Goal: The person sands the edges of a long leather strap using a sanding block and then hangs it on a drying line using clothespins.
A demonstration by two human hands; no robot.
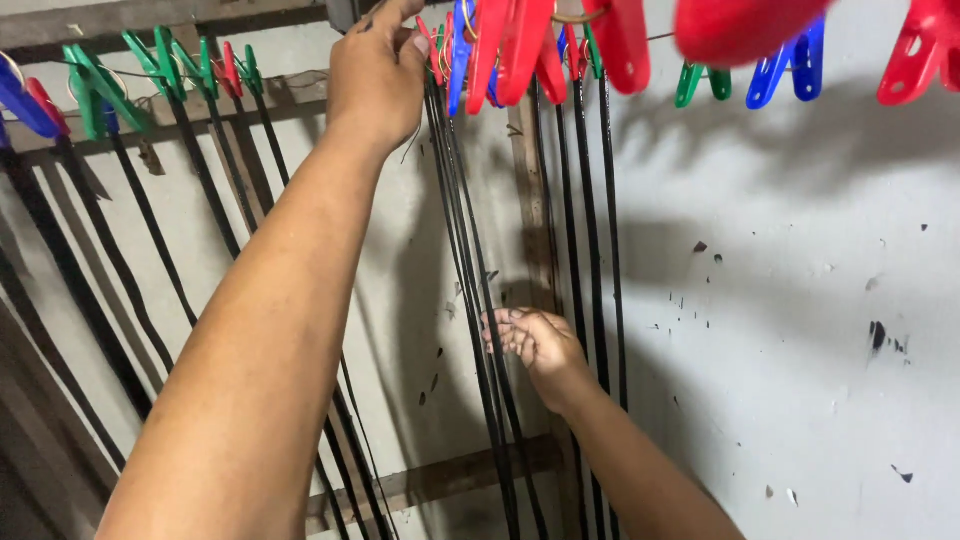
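Note:
Long black strips (470, 250) hang down from a line of coloured clothes pegs (500, 45) strung across the top. My left hand (378, 70) reaches up to the line and pinches the top of a bundle of strips beside a red peg. My right hand (530, 345) is lower down, with its fingers curled around the same hanging bundle at about mid height. More black strips (590, 220) dangle just right of that bundle.
Green, red and blue pegs (150, 65) hold further black strips (130, 230) at the left. A white wall (800, 300) with dark flecks lies behind. Wooden battens (440, 480) cross the wall low down and at the top.

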